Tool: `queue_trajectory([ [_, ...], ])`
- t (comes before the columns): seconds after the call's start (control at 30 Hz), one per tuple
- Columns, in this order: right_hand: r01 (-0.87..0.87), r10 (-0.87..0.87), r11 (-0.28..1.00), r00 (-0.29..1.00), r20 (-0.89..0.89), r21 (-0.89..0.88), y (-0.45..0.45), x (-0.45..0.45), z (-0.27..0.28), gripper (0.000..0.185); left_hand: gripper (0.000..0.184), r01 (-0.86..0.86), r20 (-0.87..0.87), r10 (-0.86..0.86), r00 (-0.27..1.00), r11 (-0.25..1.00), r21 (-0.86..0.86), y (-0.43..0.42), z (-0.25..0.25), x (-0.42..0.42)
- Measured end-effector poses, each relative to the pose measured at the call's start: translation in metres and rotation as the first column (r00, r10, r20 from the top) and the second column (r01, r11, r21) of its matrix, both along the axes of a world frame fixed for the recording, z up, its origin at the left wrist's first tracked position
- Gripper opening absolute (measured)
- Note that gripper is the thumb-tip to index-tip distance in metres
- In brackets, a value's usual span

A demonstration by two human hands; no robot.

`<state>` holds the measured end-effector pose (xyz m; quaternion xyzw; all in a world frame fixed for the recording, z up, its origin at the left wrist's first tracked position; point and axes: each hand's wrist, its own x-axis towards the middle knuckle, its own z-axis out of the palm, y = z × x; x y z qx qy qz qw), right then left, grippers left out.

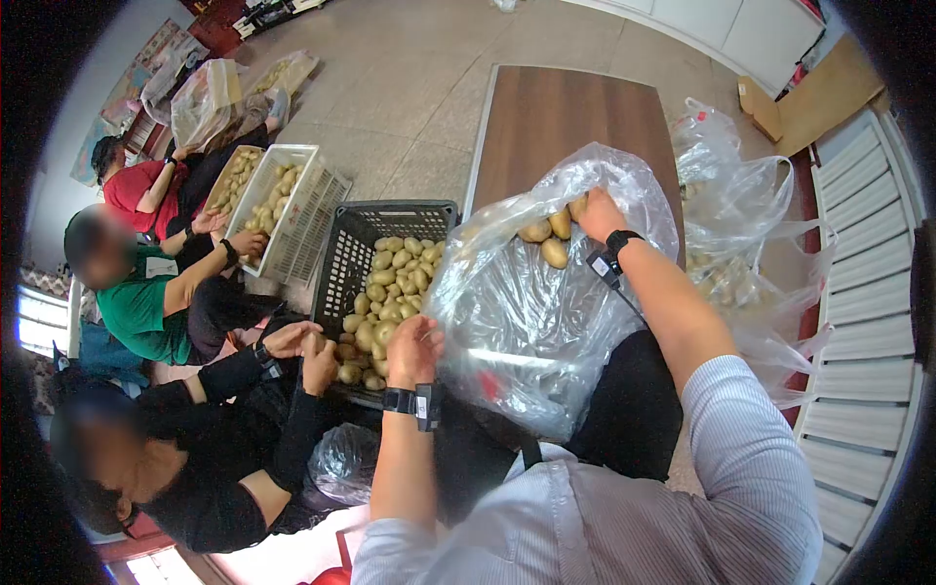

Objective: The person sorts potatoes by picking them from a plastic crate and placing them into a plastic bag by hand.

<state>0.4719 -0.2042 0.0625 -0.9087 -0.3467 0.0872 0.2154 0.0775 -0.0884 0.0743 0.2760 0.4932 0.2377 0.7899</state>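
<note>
A large clear plastic bag (517,322) lies spread over my lap and the near end of a brown table. Several potatoes (555,253) are grouped in its upper part. My right hand (601,216) is at these potatoes, its fingers curled round one beside the others. My left hand (414,349) is at the bag's left edge, next to a black crate (390,211) holding many potatoes; its fingers are bent, and whether they pinch the plastic is too unclear to tell.
Left of the crate, a co-worker's hands (317,359) hold a potato. Beyond sit two more people near a white crate (310,195) of potatoes. The brown table (575,112) stands ahead. Clear bags (746,224) and a white radiator (858,322) are on the right.
</note>
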Motion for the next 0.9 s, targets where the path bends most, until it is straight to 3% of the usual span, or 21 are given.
queue_trajectory([
  [0.07, -0.165, 0.166, 0.98, 0.986, 0.006, -0.11, -0.001, -0.009, 0.02, 0.042, 0.018, 0.02, -0.02, -0.019, 1.0, 0.997, 0.07, -0.002, 0.002, 0.003],
  [0.17, -0.18, 0.18, 0.973, 0.984, -0.013, -0.143, 0.0, -0.008, 0.016, 0.053, 0.016, 0.022, -0.043, -0.02, 0.999, 0.998, 0.062, -0.003, 0.006, 0.005],
  [0.3, -0.143, 0.143, 0.981, 0.99, -0.007, -0.129, 0.003, -0.009, 0.017, 0.055, 0.016, 0.032, -0.03, -0.031, 0.999, 0.999, 0.038, 0.0, 0.003, 0.006],
  [0.4, -0.149, 0.138, 0.983, 0.985, -0.104, -0.108, -0.003, -0.011, 0.018, 0.053, 0.017, 0.042, -0.01, -0.041, 0.999, 0.998, 0.038, 0.001, 0.001, 0.007],
  [0.5, -0.125, 0.121, 0.985, 0.992, -0.042, -0.119, -0.005, -0.014, -0.003, 0.049, 0.018, 0.055, -0.042, -0.054, 0.998, 0.998, 0.027, 0.0, 0.004, 0.01],
  [0.57, -0.083, 0.116, 0.969, 0.985, 0.13, -0.234, -0.007, -0.024, -0.012, 0.046, 0.018, 0.058, -0.025, -0.056, 0.998, 0.996, 0.061, -0.001, 0.006, 0.012],
  [0.67, -0.116, 0.196, 0.936, 0.956, 0.218, -0.333, -0.016, -0.039, -0.013, 0.049, 0.019, 0.047, -0.036, -0.044, 0.998, 0.995, 0.089, -0.003, 0.005, 0.014],
  [0.73, -0.11, 0.18, 0.95, 0.957, 0.227, -0.291, -0.026, -0.052, -0.009, 0.051, 0.02, 0.058, -0.033, -0.056, 0.998, 0.995, 0.085, -0.002, 0.004, 0.013],
  [0.8, -0.185, 0.237, 0.899, 0.968, 0.084, -0.397, -0.035, -0.063, -0.004, 0.055, 0.021, 0.069, -0.031, -0.067, 0.997, 0.994, 0.081, -0.002, 0.002, 0.011],
  [0.9, -0.201, 0.222, 0.901, 0.975, 0.01, -0.384, -0.042, -0.078, -0.006, 0.06, 0.018, 0.091, -0.036, -0.088, 0.995, 0.993, 0.079, 0.001, -0.002, 0.01],
])
